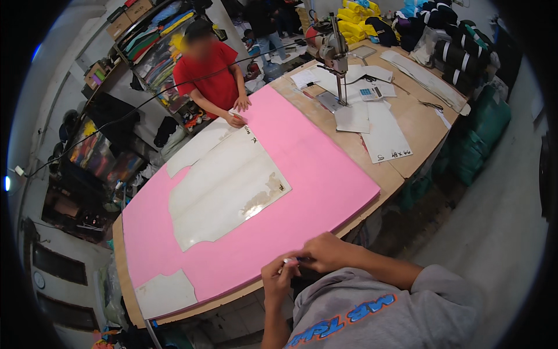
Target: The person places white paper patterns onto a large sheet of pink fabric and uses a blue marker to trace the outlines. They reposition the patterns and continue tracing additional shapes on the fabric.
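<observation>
**Written and Printed**

Handwritten in black at the near end of a long white sheet (381, 131), and at the far end and right corner of a large white pattern piece (218, 183). Printed in orange-edged blue across a grey shirt (430, 320).

This is a garment workshop, by the look of it a cutting room. Pink cloth (290, 227) covers much of a broad worktable (401, 75), with 3 pale pattern pieces (226, 192) on top — flat, with curved cut-outs. Further along stand what looks like an upright cloth-cutting machine (337, 58), loose templates (386, 136) and scissors (431, 106). Behind, shelves (135, 68) hold colourful folded fabric (168, 64) — and yellow bundles (354, 20) and dark bundles (456, 61) crowd the far end.
</observation>
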`<action>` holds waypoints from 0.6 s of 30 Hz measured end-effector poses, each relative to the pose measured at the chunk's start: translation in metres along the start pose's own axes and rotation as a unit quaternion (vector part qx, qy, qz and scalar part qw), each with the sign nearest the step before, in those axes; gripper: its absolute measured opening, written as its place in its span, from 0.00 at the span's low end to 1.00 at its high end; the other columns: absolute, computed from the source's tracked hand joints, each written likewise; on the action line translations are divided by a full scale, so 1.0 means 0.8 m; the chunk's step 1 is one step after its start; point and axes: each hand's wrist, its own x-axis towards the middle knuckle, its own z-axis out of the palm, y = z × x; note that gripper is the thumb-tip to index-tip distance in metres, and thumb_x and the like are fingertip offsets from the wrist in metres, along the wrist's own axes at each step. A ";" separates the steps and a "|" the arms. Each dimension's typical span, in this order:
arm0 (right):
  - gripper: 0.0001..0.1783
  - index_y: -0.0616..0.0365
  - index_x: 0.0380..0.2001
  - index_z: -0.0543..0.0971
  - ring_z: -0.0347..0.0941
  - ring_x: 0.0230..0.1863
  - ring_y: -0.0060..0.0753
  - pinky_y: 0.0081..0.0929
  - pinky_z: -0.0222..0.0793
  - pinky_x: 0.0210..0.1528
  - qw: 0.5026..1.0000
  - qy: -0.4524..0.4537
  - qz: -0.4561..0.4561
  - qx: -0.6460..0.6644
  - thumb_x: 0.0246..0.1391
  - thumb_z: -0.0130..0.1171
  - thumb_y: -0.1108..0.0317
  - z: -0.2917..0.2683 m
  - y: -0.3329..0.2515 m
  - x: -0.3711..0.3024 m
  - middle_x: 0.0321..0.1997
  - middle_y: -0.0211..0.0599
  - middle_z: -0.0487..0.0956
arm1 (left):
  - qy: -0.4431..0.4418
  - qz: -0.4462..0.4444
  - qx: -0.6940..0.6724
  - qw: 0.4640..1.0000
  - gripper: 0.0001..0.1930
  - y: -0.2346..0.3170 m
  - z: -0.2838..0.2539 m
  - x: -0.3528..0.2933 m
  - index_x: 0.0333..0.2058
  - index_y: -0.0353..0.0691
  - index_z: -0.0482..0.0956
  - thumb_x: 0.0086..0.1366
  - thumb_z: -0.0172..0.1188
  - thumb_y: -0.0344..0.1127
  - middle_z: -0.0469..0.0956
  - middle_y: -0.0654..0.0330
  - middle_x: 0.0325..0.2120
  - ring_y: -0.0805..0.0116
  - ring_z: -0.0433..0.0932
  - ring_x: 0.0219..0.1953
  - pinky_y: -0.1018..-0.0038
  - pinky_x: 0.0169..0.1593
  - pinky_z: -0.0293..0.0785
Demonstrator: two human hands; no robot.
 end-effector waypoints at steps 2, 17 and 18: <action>0.11 0.47 0.48 0.88 0.86 0.39 0.53 0.51 0.78 0.41 0.997 0.074 -0.013 -0.025 0.69 0.67 0.57 0.019 0.026 0.015 0.31 0.44 0.86 | 0.081 0.064 -0.018 0.994 0.19 -0.025 0.016 0.006 0.63 0.33 0.85 0.79 0.67 0.34 0.85 0.61 0.28 0.78 0.79 0.28 0.81 0.33 0.71; 0.12 0.51 0.52 0.86 0.82 0.33 0.31 0.33 0.77 0.38 0.934 0.214 0.216 0.190 0.76 0.61 0.59 0.053 0.112 -0.023 0.32 0.36 0.85 | 0.095 -0.203 -0.063 0.973 0.11 -0.164 -0.033 -0.020 0.37 0.39 0.77 0.79 0.69 0.33 0.91 0.50 0.39 0.75 0.83 0.38 0.76 0.45 0.78; 0.12 0.52 0.52 0.86 0.82 0.33 0.29 0.33 0.77 0.38 0.925 0.229 0.215 0.214 0.76 0.61 0.59 0.063 0.126 -0.021 0.31 0.35 0.85 | 0.093 -0.215 -0.057 0.970 0.11 -0.164 -0.034 -0.018 0.36 0.38 0.78 0.79 0.69 0.34 0.91 0.50 0.40 0.75 0.83 0.39 0.76 0.45 0.78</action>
